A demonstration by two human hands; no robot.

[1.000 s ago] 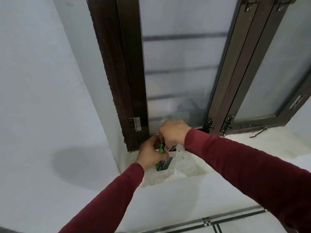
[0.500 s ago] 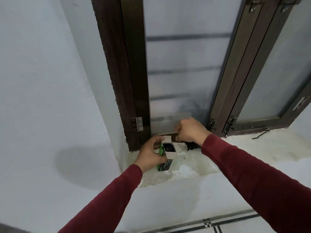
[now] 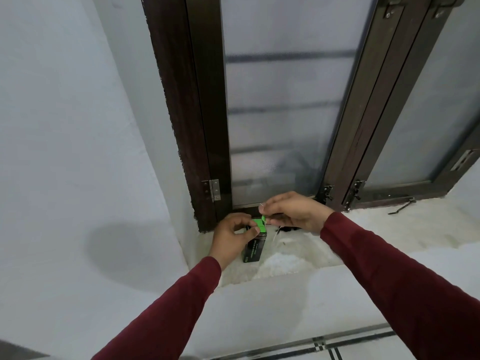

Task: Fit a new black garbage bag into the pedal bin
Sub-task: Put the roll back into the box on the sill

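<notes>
A small green and black box of garbage bags (image 3: 253,246) stands on the white window sill (image 3: 306,255), close to the dark window frame. My left hand (image 3: 232,236) grips the box near its top from the left. My right hand (image 3: 293,213) is at the box's upper right, and its fingertips pinch the raised green top flap (image 3: 263,219). A bit of black bag material (image 3: 285,228) shows under the right palm; I cannot tell whether the hand holds it. No pedal bin is in view.
The dark brown window frame (image 3: 205,152) with frosted panes rises right behind the box. A metal window stay (image 3: 401,207) lies on the sill at the right. A white wall is to the left, and tiled floor (image 3: 337,346) shows at the bottom.
The box top was open, with white inner flaps and a black roll showing. Now the green flaps are folded over it, and my right hand has come back to the box top.
</notes>
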